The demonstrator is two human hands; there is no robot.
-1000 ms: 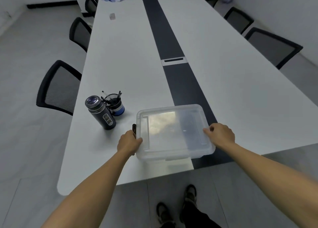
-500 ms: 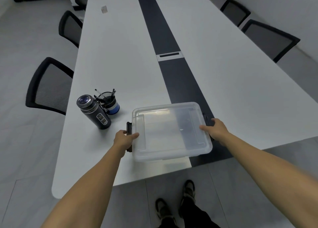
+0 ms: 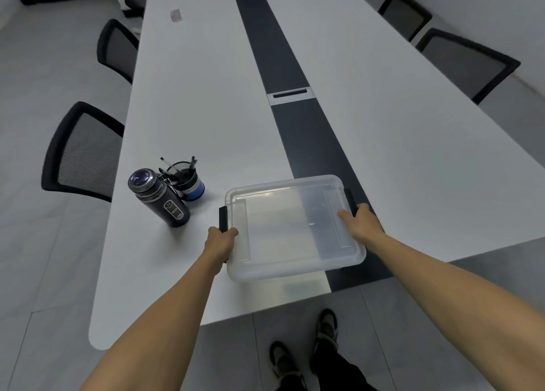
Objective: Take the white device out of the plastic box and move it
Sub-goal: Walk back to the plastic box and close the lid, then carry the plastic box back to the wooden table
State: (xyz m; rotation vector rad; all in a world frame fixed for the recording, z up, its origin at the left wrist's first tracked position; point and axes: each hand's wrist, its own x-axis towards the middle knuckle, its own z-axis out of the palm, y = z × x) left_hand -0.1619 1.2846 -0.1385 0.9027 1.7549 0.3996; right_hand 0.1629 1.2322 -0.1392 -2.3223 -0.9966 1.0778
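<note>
The see-through plastic box with its lid on (image 3: 295, 228) sits between both hands, long side across. Left hand (image 3: 219, 241) grips its black left clip (image 3: 223, 218); right hand (image 3: 361, 224) grips the right one. White device can't be seen inside.

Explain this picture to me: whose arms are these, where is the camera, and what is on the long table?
There is no machine here. The camera sits on a person's head and looks down, so you see their own bare arms and, at the bottom, their shoes on the floor. The left hand and the right hand rest at the two short ends of a clear plastic box, by its black latches, with its lid on. The box lies on the near end of a long white table, partly over the table's dark centre strip. I cannot make out what is inside the box. To the left of the box stand a dark bottle and, behind it, a pen cup. Black chairs line both sides.
</note>
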